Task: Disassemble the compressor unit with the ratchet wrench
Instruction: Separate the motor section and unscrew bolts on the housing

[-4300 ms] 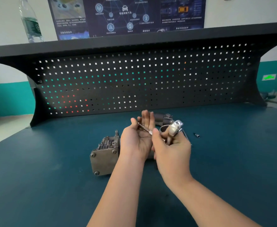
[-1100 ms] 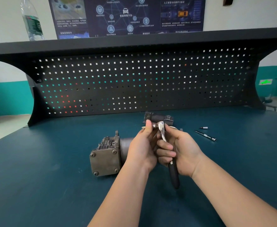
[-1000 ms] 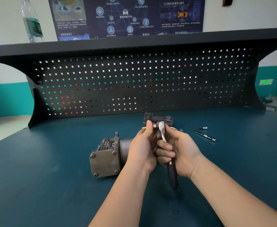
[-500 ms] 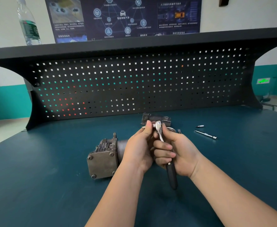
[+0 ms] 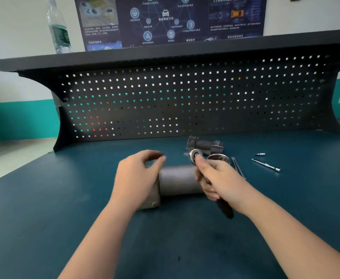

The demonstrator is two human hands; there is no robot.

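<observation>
Dark teal covers the desk [image 5: 44, 228] that fills the lower half of the frame, with a black pegboard back panel [image 5: 185, 97] rising behind it. Near the middle of the frame the compressor unit [image 5: 177, 181] lies on its side on the desk, its grey cylindrical body pointing right and its blocky end partly hidden behind the left hand [image 5: 137, 176]. That hand hovers over the left end of the unit with fingers loosely curled, thumb and forefinger close together; blur makes it impossible to tell whether its grip pinches anything or touches the housing. The right hand [image 5: 219, 178] has its grip clenched round the ratchet wrench [image 5: 225, 209], whose dark handle sticks out below the palm toward the lower right while the round silver head shows above the thumb, just right of the unit's far end. Behind the wrench head, a separate dark metal part [image 5: 204, 147] rests on the desk near the pegboard, and a shiny round ring piece [image 5: 218, 158] sits just in front of it. Two thin rods [image 5: 237, 168] lie right of the hand, then a longer silver extension bar [image 5: 265, 165] and a small bit [image 5: 260, 154] further right, apart from each other. On the shelf at the upper left of the frame stands a clear water bottle [image 5: 59, 29], with a dark blue poster [image 5: 169, 19] on the wall beside it.
</observation>
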